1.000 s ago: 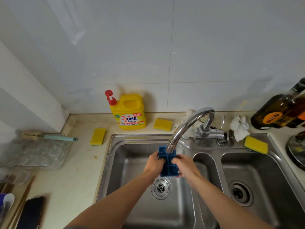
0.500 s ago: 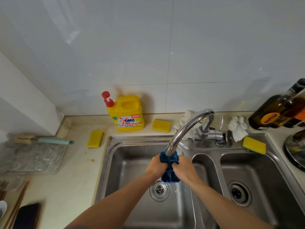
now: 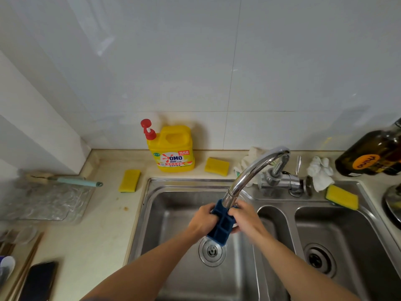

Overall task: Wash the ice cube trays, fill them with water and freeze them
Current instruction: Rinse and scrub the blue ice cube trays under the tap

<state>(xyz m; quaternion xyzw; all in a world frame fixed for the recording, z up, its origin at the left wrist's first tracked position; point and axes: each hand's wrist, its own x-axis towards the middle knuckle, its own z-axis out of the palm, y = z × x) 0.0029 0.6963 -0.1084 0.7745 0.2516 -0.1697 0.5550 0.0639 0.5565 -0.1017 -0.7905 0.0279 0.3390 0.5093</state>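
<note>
Ice cube tray (image 3: 221, 228): blue, tilted under faucet spout (image 3: 251, 172), over left basin (image 3: 171, 216). Left hand (image 3: 202, 220), right hand (image 3: 246, 220): fingers curled round its side edges. Advice: tip so water reaches each cell; grip firm, likely slippery.

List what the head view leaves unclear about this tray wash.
Head view only:
- ice cube tray: sides covered by the left hand and right hand, top behind the faucet; cell count unknown.
- water flow: spout mouth lost between tray and hands; no stream discernible.
- dark bottle: cut off by the right edge.
</note>
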